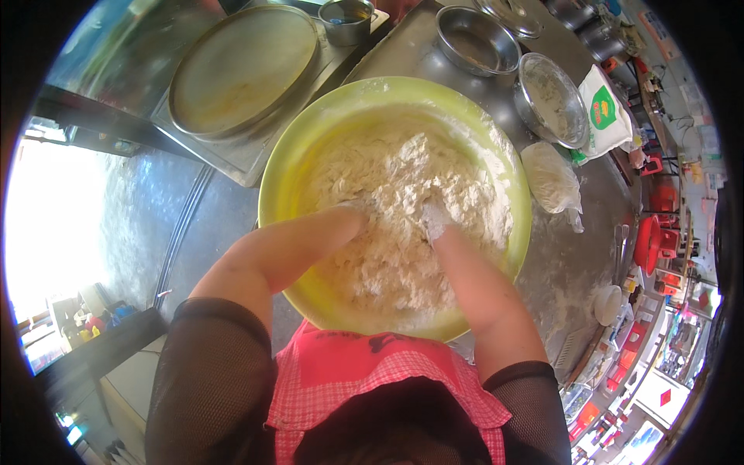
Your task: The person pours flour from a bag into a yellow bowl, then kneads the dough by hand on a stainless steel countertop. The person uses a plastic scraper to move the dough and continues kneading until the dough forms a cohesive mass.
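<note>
A large yellow-green plastic basin [278,174] stands before me, holding a shaggy, lumpy mass of flour dough [401,256]. Dry white flour clings to the basin's right inner wall. My left hand [356,210] is sunk in the dough left of the middle, with only its flour-dusted back near the wrist showing. To the right, my right hand [435,218] also goes down into the dough, coated white. The fingers of both hands are hidden, so I cannot tell whether they grip any dough.
Beyond the basin are a steel bowl [459,40], a flour-dusted steel bowl [537,104], a printed white bag [604,116] and a clear plastic bag [552,177]. A round metal lid or pan [244,70] and a steel pot [346,26] lie back left. A red checked apron [372,372] touches the basin's front.
</note>
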Demonstrator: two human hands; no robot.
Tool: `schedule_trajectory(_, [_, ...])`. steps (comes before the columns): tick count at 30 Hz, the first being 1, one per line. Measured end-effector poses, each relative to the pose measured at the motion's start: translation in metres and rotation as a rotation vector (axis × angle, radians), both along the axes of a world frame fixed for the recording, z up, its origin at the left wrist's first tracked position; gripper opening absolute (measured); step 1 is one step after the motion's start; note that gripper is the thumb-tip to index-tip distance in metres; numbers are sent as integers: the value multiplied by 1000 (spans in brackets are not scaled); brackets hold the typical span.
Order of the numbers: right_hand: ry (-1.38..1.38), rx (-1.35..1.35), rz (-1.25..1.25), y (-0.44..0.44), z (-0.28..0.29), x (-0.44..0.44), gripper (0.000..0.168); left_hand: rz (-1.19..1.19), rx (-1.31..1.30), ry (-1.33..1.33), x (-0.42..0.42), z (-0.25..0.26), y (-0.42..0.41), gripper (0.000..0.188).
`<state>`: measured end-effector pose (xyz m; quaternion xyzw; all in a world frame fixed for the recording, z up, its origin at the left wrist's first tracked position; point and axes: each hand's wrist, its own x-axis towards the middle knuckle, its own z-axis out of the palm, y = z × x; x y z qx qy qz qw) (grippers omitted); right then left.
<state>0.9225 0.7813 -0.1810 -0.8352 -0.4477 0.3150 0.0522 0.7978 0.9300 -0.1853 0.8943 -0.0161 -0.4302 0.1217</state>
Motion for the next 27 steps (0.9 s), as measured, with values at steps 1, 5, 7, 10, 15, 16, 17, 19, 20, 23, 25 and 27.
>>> schedule_trajectory(1, [6,37,-32,0,10,-2,34,91,-41,-23,0,-3,2,42])
schedule_trajectory(5, [167,420,-323,-37,71,-26,37,90,-311,-193,-16,33,9,43])
schedule_trajectory(7, [183,548,-256,-59,100,-36,39,-5,-462,-348,-36,69,12,43])
schedule_trajectory(10, [129,323,1,-76,127,-57,31,-190,-320,-879,-73,86,-14,44])
schedule_trajectory(15, [-1436,136,916,-124,18,-82,23,-455,-63,-219,-51,104,-46,51])
schedule_trajectory(16, [-1267,57,916,-114,15,-81,25,-465,-85,-279,-62,61,-41,48])
schedule_trajectory(17, [-1090,-17,917,-101,13,-81,27,-471,-103,-337,-73,18,-34,46])
schedule_trajectory(19, [-759,-196,888,-78,16,-70,34,-491,-114,-276,-58,1,-31,46])
schedule_trajectory(20, [-597,-282,859,-65,17,-64,38,-494,-104,-211,-48,3,-30,45])
schedule_trajectory(23, [-277,-338,692,-39,18,-57,44,-499,-55,-57,-32,13,-32,44])
schedule_trajectory(25, [7,182,430,-41,-3,-56,47,-492,-26,-3,-26,12,-32,44])
schedule_trajectory(27, [607,923,-4,-64,-52,-54,49,-484,-41,-7,-21,21,-38,43])
